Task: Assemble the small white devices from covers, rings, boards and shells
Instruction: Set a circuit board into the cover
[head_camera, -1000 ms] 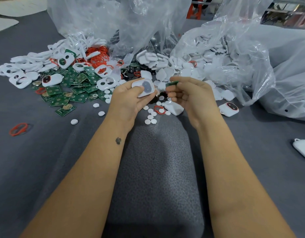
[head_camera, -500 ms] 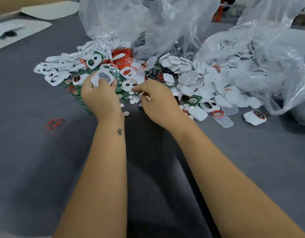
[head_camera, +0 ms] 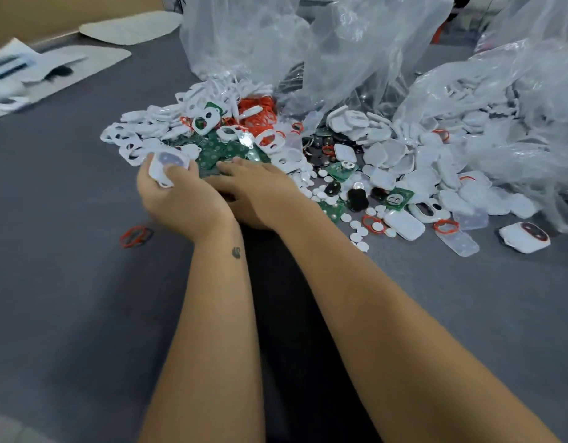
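Gripping one white cover (head_camera: 167, 166) in left hand (head_camera: 180, 199) | right hand (head_camera: 260, 190) flat, fingers straight, on green boards (head_camera: 218, 151)

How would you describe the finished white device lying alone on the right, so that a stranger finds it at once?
Start at the big clear bag on the right and follow the spilled white parts down to the near edge of the heap. The device lies alone on the grey table, right of a clear cover. Unlike the loose parts, it is closed, with a red-ringed dark window on top.

Head cam, 1 view: wide-angle, looks fwd & down over both forearms onto grey table (head_camera: 68, 282); parts heap (head_camera: 231, 145) far centre, close range.
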`<state>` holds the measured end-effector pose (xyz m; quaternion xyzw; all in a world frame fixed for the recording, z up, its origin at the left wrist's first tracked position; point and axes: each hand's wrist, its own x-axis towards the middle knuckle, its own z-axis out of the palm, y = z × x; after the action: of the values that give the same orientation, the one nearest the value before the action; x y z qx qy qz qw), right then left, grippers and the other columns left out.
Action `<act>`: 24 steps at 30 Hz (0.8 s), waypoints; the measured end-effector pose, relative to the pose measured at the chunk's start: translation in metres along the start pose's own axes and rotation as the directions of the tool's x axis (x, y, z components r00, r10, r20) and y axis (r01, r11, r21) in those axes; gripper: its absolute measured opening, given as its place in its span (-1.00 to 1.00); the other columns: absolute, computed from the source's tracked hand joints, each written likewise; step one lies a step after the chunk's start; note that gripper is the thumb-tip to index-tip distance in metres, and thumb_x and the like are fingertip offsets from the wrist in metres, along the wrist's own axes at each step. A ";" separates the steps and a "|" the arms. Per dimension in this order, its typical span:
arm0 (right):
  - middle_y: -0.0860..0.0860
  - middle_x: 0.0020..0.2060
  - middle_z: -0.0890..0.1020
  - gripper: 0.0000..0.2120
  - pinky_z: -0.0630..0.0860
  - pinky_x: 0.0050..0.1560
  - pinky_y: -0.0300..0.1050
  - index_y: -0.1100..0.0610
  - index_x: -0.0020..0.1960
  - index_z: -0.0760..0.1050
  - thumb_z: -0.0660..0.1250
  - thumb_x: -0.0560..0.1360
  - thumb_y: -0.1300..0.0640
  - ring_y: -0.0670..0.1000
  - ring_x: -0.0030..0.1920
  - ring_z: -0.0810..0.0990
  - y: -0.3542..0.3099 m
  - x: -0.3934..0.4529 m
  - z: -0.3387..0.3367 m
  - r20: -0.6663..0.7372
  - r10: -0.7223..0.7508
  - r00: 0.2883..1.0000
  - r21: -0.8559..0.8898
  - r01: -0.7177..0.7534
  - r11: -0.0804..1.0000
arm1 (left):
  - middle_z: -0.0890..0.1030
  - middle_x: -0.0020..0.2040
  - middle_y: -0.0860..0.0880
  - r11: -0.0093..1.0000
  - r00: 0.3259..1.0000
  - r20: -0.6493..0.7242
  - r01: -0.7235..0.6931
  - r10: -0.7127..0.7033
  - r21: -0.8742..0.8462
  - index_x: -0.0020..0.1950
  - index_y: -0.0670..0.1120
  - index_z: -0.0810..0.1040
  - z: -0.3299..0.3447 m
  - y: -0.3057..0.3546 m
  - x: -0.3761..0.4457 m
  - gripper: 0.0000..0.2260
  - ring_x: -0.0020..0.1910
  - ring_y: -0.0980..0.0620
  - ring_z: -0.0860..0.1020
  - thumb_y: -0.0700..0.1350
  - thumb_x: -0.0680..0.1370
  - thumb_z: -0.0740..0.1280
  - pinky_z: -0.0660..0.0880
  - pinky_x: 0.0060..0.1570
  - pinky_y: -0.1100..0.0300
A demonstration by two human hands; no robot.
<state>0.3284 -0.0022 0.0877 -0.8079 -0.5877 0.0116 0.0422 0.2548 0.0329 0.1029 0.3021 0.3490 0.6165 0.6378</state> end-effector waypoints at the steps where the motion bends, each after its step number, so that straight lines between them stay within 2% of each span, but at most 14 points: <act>1: -0.07 0.48 0.30 -0.57 0.21 0.43 0.06 -0.20 0.45 0.28 0.09 0.59 -0.18 0.02 0.48 0.22 0.006 -0.003 -0.002 -0.067 0.027 0.997 0.024 -0.025 0.999 | 0.51 0.20 -0.30 0.999 1.000 -0.007 0.008 -0.008 0.047 0.33 -0.32 0.44 -0.001 -0.006 0.002 -0.69 0.17 -0.22 0.52 -0.35 0.61 0.12 0.53 0.17 0.03; 4: -0.01 0.25 0.52 -0.64 0.41 0.22 0.05 -0.08 0.32 0.49 0.23 0.57 -0.15 0.08 0.25 0.47 0.029 -0.018 -0.008 -0.161 0.113 0.981 0.080 -0.101 0.992 | 0.56 0.07 -0.14 1.000 0.999 -0.040 0.013 -0.013 -0.010 0.24 -0.28 0.52 0.002 -0.008 -0.001 -0.70 0.00 -0.02 0.59 -0.39 0.56 0.14 0.63 -0.07 0.15; 7: -0.05 0.13 0.62 -0.76 0.49 0.15 0.03 -0.07 0.20 0.58 0.30 0.55 -0.03 0.05 0.11 0.57 0.050 -0.036 -0.013 -0.203 0.220 0.954 0.200 -0.180 0.963 | 0.57 0.09 -0.17 1.000 0.999 0.037 0.015 -0.016 0.028 0.21 -0.28 0.54 0.005 -0.011 -0.005 -0.71 -0.01 0.00 0.59 -0.39 0.55 0.15 0.60 -0.14 0.23; 9: -0.06 0.07 0.66 -0.80 0.51 0.10 0.00 -0.02 0.12 0.63 0.32 0.55 0.01 0.03 0.08 0.59 0.058 -0.044 -0.015 -0.247 0.287 0.925 0.302 -0.208 0.930 | 0.57 0.10 -0.20 0.998 0.996 0.085 0.037 -0.040 0.041 0.19 -0.28 0.54 0.007 -0.014 -0.004 -0.73 -0.01 -0.01 0.60 -0.40 0.56 0.15 0.59 -0.15 0.25; 11: 0.00 -0.05 0.68 -0.84 0.49 0.02 -0.05 0.06 -0.01 0.67 0.34 0.55 0.06 -0.01 -0.05 0.58 0.062 -0.051 -0.017 -0.322 0.344 0.882 0.452 -0.176 0.874 | 0.58 0.11 -0.24 0.997 0.986 0.156 0.048 -0.056 0.059 0.17 -0.28 0.54 0.010 -0.018 -0.008 -0.75 0.02 -0.04 0.60 -0.39 0.56 0.17 0.60 -0.14 0.24; 14: -0.02 -0.32 0.58 -0.82 0.36 -0.17 -0.18 0.18 -0.16 0.68 0.37 0.52 0.12 -0.11 -0.27 0.45 0.063 -0.063 -0.022 -0.435 0.437 0.787 0.601 -0.108 0.792 | 0.60 0.07 -0.22 0.990 0.959 0.266 0.071 -0.101 0.119 0.12 -0.25 0.56 0.013 -0.023 -0.013 -0.77 0.02 -0.06 0.62 -0.39 0.55 0.19 0.60 -0.14 0.25; 16: -0.09 -0.45 0.47 -0.78 0.32 -0.30 -0.23 0.21 -0.21 0.65 0.34 0.54 0.12 -0.16 -0.41 0.38 0.064 -0.073 -0.024 -0.414 0.559 0.719 0.740 -0.092 0.666 | 0.61 0.03 -0.20 0.985 0.939 0.318 0.085 -0.130 0.150 0.09 -0.24 0.57 0.014 -0.025 -0.016 -0.78 0.00 -0.06 0.63 -0.39 0.55 0.19 0.60 -0.13 0.25; 18: -0.06 -0.51 0.46 -0.74 0.34 -0.38 -0.25 0.17 -0.27 0.57 0.31 0.56 0.13 -0.13 -0.49 0.36 0.066 -0.087 -0.027 -0.318 0.668 0.673 0.885 -0.043 0.464 | 0.61 0.01 -0.19 0.982 0.917 0.368 0.100 -0.154 0.161 0.08 -0.25 0.59 0.016 -0.026 -0.020 -0.79 0.00 -0.06 0.64 -0.39 0.55 0.20 0.60 -0.11 0.24; 21: -0.02 -0.50 0.56 -0.80 0.38 -0.46 -0.27 0.11 -0.20 0.52 0.26 0.60 0.17 -0.07 -0.49 0.45 0.067 -0.112 -0.030 -0.132 0.700 0.702 0.991 0.089 0.098 | 0.65 -0.06 -0.15 0.976 0.856 0.474 0.140 -0.205 0.169 -0.03 -0.21 0.61 0.023 -0.028 -0.034 -0.79 -0.02 -0.06 0.66 -0.40 0.55 0.20 0.60 -0.11 0.24; 24: 0.04 -0.44 0.63 -0.83 0.44 -0.43 -0.28 0.16 -0.16 0.49 0.24 0.60 0.19 -0.06 -0.46 0.53 0.069 -0.130 -0.029 -0.030 0.655 0.755 0.972 0.176 -0.158 | 0.65 -0.09 -0.14 0.951 0.751 0.585 0.219 -0.307 0.219 -0.08 -0.17 0.61 0.030 -0.030 -0.056 -0.77 -0.08 -0.04 0.67 -0.41 0.56 0.20 0.59 -0.16 0.25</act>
<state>0.3551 -0.1487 0.1067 -0.5644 -0.1568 0.2172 0.7808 0.2971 -0.0232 0.0997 0.4759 0.2039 0.3637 0.7744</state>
